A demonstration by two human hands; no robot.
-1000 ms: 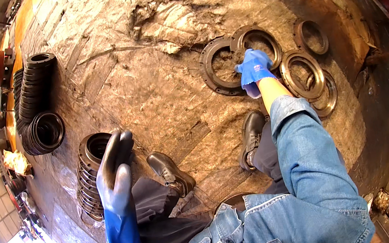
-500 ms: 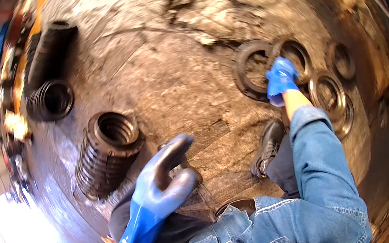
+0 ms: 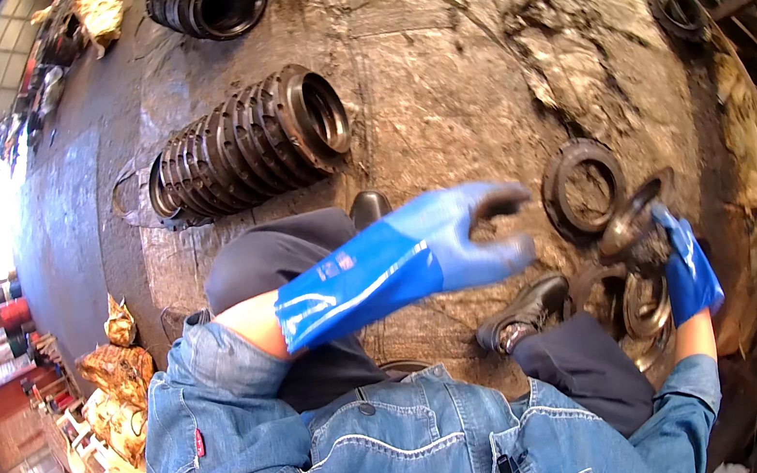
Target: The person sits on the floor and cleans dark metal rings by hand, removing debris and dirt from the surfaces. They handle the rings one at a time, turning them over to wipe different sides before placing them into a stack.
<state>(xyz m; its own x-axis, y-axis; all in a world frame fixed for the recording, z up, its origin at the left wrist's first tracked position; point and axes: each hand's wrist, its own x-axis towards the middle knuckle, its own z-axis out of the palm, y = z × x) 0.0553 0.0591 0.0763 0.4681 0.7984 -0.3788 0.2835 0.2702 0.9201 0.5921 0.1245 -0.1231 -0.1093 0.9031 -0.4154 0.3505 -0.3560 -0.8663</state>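
Note:
My right hand (image 3: 688,266), in a blue rubber glove, grips a dark metal ring (image 3: 632,216) and holds it tilted up off the greasy floor. My left hand (image 3: 461,234), also gloved in blue, reaches across my body toward that ring with its fingers spread and nothing in it. Just beyond the held ring a thicker dark ring (image 3: 583,184) lies flat. More rings (image 3: 645,306) lie under my right hand. A tall stack of the same rings (image 3: 248,148) stands at my left, beyond my knee.
A second stack of rings (image 3: 206,0) stands at the far top. One lone ring (image 3: 679,7) lies at the upper right. My two black shoes (image 3: 527,310) rest on the oily floor (image 3: 442,70). Crumpled paper and clutter (image 3: 120,373) sit at the left.
My view has swung left. My left hand left the ring stack and crossed to the right, empty. My right hand has tipped one ring up off the floor.

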